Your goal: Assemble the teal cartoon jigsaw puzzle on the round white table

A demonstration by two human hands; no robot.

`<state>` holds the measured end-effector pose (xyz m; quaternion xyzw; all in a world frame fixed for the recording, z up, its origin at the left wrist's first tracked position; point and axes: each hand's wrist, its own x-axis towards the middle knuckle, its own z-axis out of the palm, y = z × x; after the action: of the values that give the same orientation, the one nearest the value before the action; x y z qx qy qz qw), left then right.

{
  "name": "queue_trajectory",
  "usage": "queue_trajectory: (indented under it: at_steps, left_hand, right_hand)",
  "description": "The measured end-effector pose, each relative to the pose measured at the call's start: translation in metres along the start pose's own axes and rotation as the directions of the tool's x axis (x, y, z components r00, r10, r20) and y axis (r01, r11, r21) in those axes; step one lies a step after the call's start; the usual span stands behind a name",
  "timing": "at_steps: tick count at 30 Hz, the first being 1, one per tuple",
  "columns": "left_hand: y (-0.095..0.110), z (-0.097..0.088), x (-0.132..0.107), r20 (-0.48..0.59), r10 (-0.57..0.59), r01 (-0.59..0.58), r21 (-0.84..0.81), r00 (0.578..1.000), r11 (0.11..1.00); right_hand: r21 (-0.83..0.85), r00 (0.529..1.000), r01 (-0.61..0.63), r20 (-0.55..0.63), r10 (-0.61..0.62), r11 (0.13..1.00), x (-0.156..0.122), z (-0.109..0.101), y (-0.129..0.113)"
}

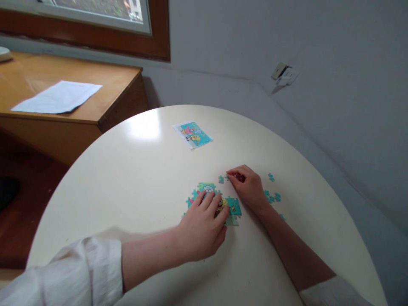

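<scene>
A joined section of a teal jigsaw puzzle (234, 206) with cartoon figures lies on the white table. My left hand (204, 223) rests on it, fingers spread, covering much of its middle and lower left. Just beyond the section, my right hand (247, 182) pinches a small teal puzzle piece (227, 176) between thumb and fingertips, low over the tabletop. Close to its left, apart from the section, lies a loose puzzle piece (221, 179). Several more loose teal pieces (270, 197) lie right of my right hand, partly hidden by the wrist and forearm.
A printed picture sheet (195, 134) with the same cartoon style lies farther back on the round white table (127, 182). A wooden desk (121, 83) holding white paper (57, 97) stands at the left. The wall with a socket (283, 74) runs behind and right.
</scene>
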<state>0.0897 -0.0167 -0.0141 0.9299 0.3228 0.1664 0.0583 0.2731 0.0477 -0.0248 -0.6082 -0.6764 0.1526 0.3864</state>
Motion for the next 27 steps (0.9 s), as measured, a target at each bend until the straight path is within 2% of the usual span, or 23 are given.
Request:
queue_trajectory:
  at_steps: [5, 9, 13, 16, 19, 27]
  left_hand:
    - [0.0, 0.0, 0.0, 0.008, -0.003, 0.003, 0.0, 1.0, 1.0]
    - [0.0, 0.001, 0.0, 0.011, -0.012, 0.012, -0.015, 1.0, 1.0]
    - [0.0, 0.002, 0.0, 0.003, -0.006, 0.006, -0.024, 1.0, 1.0]
    - [0.0, 0.003, 0.0, 0.006, -0.01, 0.01, -0.023, 1.0, 1.0]
    - [0.001, 0.002, 0.0, 0.008, -0.014, 0.014, -0.017, 1.0, 1.0]
    - [0.0, 0.002, 0.0, 0.015, -0.006, 0.006, -0.004, 1.0, 1.0]
  right_hand:
    - [0.095, 0.997, -0.054, -0.052, 0.059, 0.994, 0.004, -0.008, -0.002]
    - [-0.026, 0.993, -0.017, -0.115, 0.014, 1.0, 0.013, -0.031, 0.006]
    - [-0.134, 1.0, -0.011, -0.026, 0.008, 0.991, 0.017, -0.049, 0.026]
    - [-0.101, 0.993, -0.044, 0.107, 0.055, 0.994, 0.016, -0.052, 0.041]
    - [-0.122, 0.986, -0.045, 0.154, 0.064, 0.992, 0.015, -0.051, 0.05]
    - [-0.057, 0.998, -0.058, -0.015, 0.057, 0.997, 0.012, -0.045, 0.054]
